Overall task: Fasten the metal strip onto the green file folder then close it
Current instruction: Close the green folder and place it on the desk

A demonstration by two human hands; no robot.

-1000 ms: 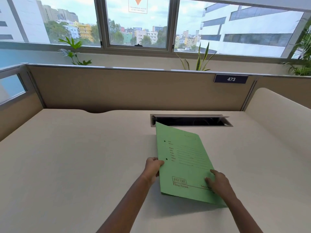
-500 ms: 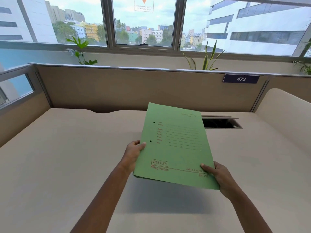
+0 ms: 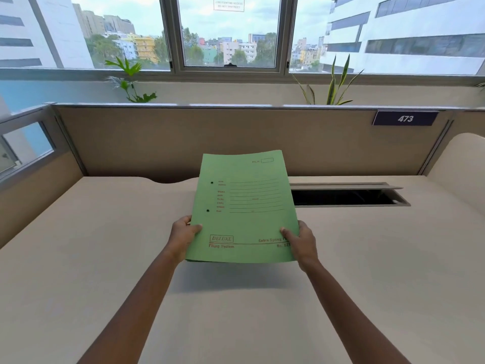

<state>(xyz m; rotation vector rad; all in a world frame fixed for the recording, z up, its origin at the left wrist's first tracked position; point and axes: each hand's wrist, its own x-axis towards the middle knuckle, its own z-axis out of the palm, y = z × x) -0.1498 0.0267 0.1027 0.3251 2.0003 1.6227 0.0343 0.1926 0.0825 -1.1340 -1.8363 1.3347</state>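
The green file folder (image 3: 244, 206) is closed and held up in the air above the desk, its printed front cover facing me, tilted back. Two punched holes show near its left edge. My left hand (image 3: 183, 235) grips the lower left edge, thumb on the cover. My right hand (image 3: 299, 241) grips the lower right corner the same way. No metal strip is visible anywhere in view.
The beige desk (image 3: 105, 258) spreads below the folder, with an open cable slot (image 3: 346, 197) at the back right. A cubicle partition (image 3: 183, 137) with a "473" plate (image 3: 405, 118) stands behind, and a lower side panel (image 3: 462, 169) at the right.
The folder has been lifted off the desk and raised higher, turning squarer to me. Both hands moved up with it and now hold its two lower corners.
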